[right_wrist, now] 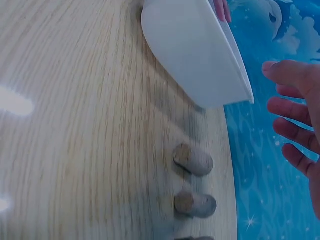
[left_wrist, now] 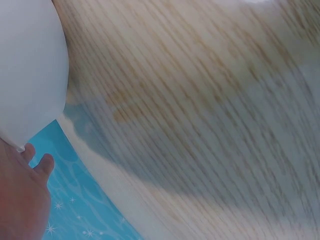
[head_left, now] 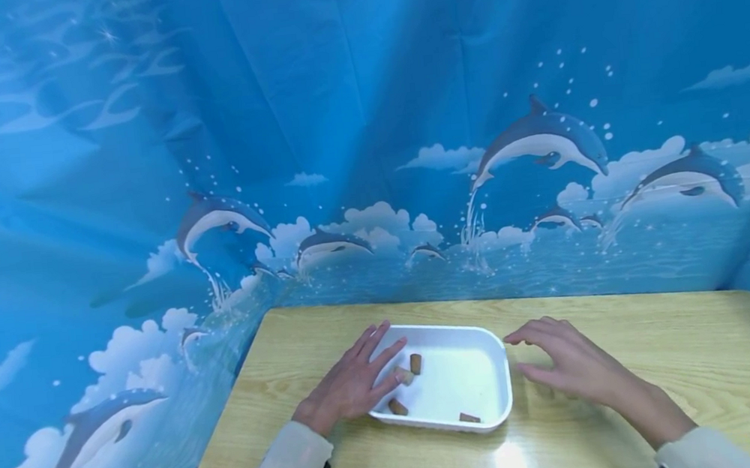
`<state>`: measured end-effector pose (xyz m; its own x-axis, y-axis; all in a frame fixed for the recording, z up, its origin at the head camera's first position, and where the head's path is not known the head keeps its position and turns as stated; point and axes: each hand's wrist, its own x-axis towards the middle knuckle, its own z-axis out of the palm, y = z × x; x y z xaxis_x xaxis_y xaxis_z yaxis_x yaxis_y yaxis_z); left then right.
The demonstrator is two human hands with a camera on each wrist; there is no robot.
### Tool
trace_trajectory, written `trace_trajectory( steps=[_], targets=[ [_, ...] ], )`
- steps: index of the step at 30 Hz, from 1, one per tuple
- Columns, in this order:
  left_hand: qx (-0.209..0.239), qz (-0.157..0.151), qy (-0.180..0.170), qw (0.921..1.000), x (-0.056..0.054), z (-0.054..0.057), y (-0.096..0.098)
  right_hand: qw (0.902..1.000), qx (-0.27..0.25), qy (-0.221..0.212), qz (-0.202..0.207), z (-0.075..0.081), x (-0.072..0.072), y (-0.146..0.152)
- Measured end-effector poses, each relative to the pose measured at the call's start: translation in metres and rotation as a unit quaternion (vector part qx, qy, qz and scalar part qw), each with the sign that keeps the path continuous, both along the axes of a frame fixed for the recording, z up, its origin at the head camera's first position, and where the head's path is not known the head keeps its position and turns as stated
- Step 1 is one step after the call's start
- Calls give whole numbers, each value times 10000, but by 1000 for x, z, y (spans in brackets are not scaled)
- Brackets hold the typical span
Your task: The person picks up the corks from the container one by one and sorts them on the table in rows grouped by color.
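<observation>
A white plastic tray [head_left: 456, 377] with rounded corners stands on the table. Inside it lie several brown cork stoppers, among them an upright-looking cork [head_left: 416, 364] and another cork [head_left: 469, 418] at the near wall. My left hand [head_left: 352, 383] reaches over the tray's left rim with fingers spread; its thumb overlaps a pale cork [head_left: 404, 375]. My right hand [head_left: 573, 362] hovers just off the right rim, fingers loosely bent, holding nothing. In the right wrist view, a cork [right_wrist: 193, 160] and a second cork [right_wrist: 195, 204] lie on the table beside the tray.
The wooden table [head_left: 683, 340] has rounded back corners. A blue backdrop sheet [head_left: 363, 114] printed with dolphins and clouds hangs behind it and along the left side. Another dark object shows partly at the bottom edge of the right wrist view.
</observation>
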<state>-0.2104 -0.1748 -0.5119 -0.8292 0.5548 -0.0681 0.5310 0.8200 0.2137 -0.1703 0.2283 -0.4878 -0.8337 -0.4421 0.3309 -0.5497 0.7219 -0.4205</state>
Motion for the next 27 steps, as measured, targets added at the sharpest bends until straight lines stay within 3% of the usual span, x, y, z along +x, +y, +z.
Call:
trace_trajectory(
  steps=[9,19,27],
  targets=[
    [-50,-20,65,10000,0,0,0,9986,164,-63,501,1,-5,-30],
    [-20,-14,44,10000,0,0,0,9939,221,-108,1071,-10,-8,-55],
    [-10,-15,86,10000,-1,-2,0,9878,423,-462,1427,-15,-11,-72]
  ],
)
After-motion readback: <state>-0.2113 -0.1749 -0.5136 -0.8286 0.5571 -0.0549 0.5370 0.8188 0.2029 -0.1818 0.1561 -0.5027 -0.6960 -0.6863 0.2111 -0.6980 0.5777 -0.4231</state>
